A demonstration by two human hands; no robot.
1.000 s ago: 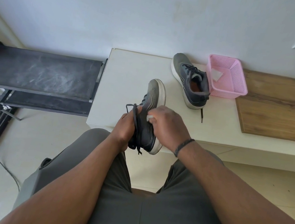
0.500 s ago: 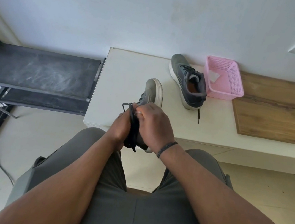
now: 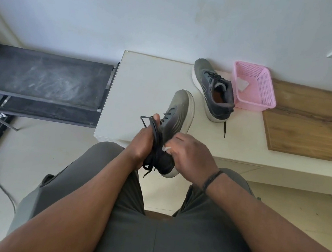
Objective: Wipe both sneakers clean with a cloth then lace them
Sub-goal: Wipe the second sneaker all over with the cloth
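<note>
My left hand (image 3: 141, 146) grips a grey sneaker (image 3: 178, 114) by its laced side, holding it tipped on edge above the front of the white table (image 3: 145, 81), with black laces dangling below. My right hand (image 3: 190, 158) holds a small white cloth (image 3: 166, 148) against the sneaker's side near the heel; only a corner of the cloth shows. The second grey sneaker (image 3: 213, 89) lies on the table farther back, its lace end trailing toward me.
A pink plastic basket (image 3: 255, 88) with a white cloth piece inside stands beside the second sneaker. A wooden board (image 3: 315, 127) lies on the table at the right. A dark metal rack (image 3: 41, 77) stands to the left, with a cable on the floor.
My right hand has slid back along the sneaker's side from near the laces toward the heel, with the cloth under it. My left hand keeps its grip.
</note>
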